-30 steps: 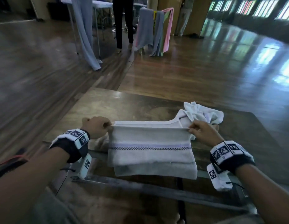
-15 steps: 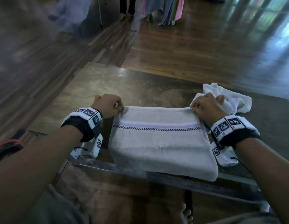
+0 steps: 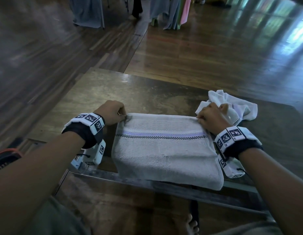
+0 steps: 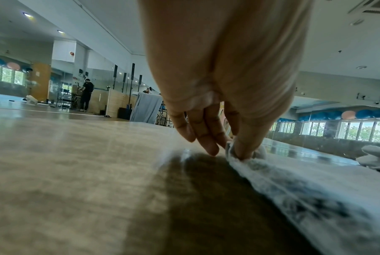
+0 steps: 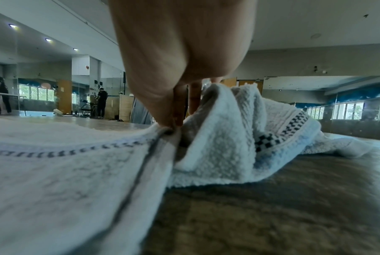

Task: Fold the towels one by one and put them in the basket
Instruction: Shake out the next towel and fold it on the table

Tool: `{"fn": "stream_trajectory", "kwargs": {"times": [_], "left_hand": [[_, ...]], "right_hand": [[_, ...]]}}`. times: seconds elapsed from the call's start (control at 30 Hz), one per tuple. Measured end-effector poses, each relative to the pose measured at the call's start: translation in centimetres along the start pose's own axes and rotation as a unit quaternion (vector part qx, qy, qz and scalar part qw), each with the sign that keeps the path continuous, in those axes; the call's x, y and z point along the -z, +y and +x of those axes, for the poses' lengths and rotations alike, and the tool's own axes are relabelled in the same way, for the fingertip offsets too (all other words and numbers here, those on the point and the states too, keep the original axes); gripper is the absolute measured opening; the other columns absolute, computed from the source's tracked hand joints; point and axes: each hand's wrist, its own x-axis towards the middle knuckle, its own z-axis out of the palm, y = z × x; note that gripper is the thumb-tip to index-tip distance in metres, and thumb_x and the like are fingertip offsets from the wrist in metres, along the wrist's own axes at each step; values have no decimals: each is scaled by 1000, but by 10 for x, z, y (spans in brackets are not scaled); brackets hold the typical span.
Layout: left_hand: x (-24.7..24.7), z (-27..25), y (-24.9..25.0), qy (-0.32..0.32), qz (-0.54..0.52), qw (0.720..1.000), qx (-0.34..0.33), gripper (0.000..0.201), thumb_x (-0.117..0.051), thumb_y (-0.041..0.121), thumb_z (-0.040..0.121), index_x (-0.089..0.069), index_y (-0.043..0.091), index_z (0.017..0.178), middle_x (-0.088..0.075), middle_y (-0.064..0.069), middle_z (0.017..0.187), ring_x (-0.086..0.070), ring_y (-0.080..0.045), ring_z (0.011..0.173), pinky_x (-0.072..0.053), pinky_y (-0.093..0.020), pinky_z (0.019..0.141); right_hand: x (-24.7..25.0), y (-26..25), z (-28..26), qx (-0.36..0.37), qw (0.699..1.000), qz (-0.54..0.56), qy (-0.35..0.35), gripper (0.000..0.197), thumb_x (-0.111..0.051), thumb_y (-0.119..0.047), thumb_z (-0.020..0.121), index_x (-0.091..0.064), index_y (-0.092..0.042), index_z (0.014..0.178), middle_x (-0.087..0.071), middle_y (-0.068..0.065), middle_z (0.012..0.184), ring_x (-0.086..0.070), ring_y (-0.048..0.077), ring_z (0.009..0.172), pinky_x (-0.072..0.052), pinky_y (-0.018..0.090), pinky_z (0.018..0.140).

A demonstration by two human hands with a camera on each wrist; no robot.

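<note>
Risk: far edge of folded towel (image 3: 164,146) could spring open or skew once let go, since both grips sit only on the far corners; near fold overhangs table (image 3: 96,92) edge and may drag off. Left hand (image 3: 111,114) pinches far-left corner, right hand (image 3: 211,116) pinches far-right. Towel pale grey, lilac stripe with checked trim, flat. Crumpled white towel (image 3: 232,106) touching behind right hand. Basket not visible.
</note>
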Motion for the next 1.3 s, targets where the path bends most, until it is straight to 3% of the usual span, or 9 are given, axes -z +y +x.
{"fn": "stream_trajectory", "kwargs": {"times": [0.1, 0.23, 0.4, 0.53, 0.67, 1.03, 1.13, 1.2, 1.3], "left_hand": [[0, -2, 1, 8, -16, 1000, -9, 3, -64, 11, 83, -62, 9, 86, -58, 0, 84, -51, -14, 80, -37, -24, 70], [-2, -3, -4, 4, -27, 1000, 3, 6, -65, 13, 84, -59, 13, 85, -57, 1, 85, -52, -15, 82, -37, -25, 70], [-3, -2, -8, -2, -32, 999, 15, 8, -64, 15, 84, -57, 16, 86, -57, 0, 89, -53, -17, 85, -40, -26, 71], [-3, -2, -10, -4, -35, 999, 18, 10, -65, 17, 85, -57, 16, 91, -58, -1, 90, -53, -16, 82, -38, -25, 70], [-3, -4, -11, -10, -30, 999, 23, 19, -63, 19, 87, -59, 11, 103, -58, 0, 91, -53, -16, 85, -39, -26, 73], [0, -6, -11, -11, -2, 1000, 16, 11, -61, 19, 87, -63, 14, 96, -61, -2, 96, -53, -16, 86, -39, -26, 73], [4, -7, -8, 1, -1, 1000, 9, 15, -62, 18, 86, -63, 10, 98, -61, -4, 93, -52, -16, 84, -37, -25, 72], [10, -6, -5, 27, -12, 1000, 8, 15, -63, 17, 86, -64, 8, 98, -60, -4, 90, -51, -16, 81, -35, -24, 70], [21, -7, -2, 69, -58, 996, 4, 12, -63, 14, 85, -65, 7, 95, -63, -6, 91, -54, -18, 81, -36, -24, 70]], "right_hand": [[3, -2, -2, 6, 1000, 3, 16, 19, -54, -28, 89, -71, -32, 97, -63, -8, 117, -37, 17, 122, -16, 39, 88], [-2, -2, -2, -5, 1000, 3, -21, 18, -53, -34, 89, -68, -35, 99, -59, -1, 119, -35, 16, 123, -12, 38, 87], [0, -6, 2, -5, 999, -32, -21, 18, -52, -37, 90, -69, -37, 97, -65, -7, 109, -36, 16, 120, -16, 39, 84], [-1, -8, 0, -12, 999, -34, -29, 21, -49, -37, 91, -68, -37, 99, -63, -9, 112, -36, 17, 120, -21, 40, 87], [-2, -6, 2, -15, 999, 1, -38, 16, -54, -35, 88, -68, -36, 94, -62, -5, 114, -34, 15, 122, -19, 40, 89], [0, -6, 3, -15, 998, 40, -41, 13, -60, -35, 85, -67, -39, 75, -64, -8, 102, -38, 16, 117, -19, 41, 90], [7, -7, 2, -11, 995, 99, 19, 12, -59, -21, 85, -65, -31, 84, -66, -10, 94, -48, 16, 111, -20, 39, 88], [14, -6, 4, -13, 989, 145, 31, 20, -56, -13, 84, -60, -26, 99, -64, -7, 93, -53, 18, 104, -19, 36, 86], [23, -7, 7, -7, 989, 147, 2, 33, -55, -12, 85, -59, -16, 117, -61, 1, 107, -52, 20, 109, -21, 38, 96]]}}
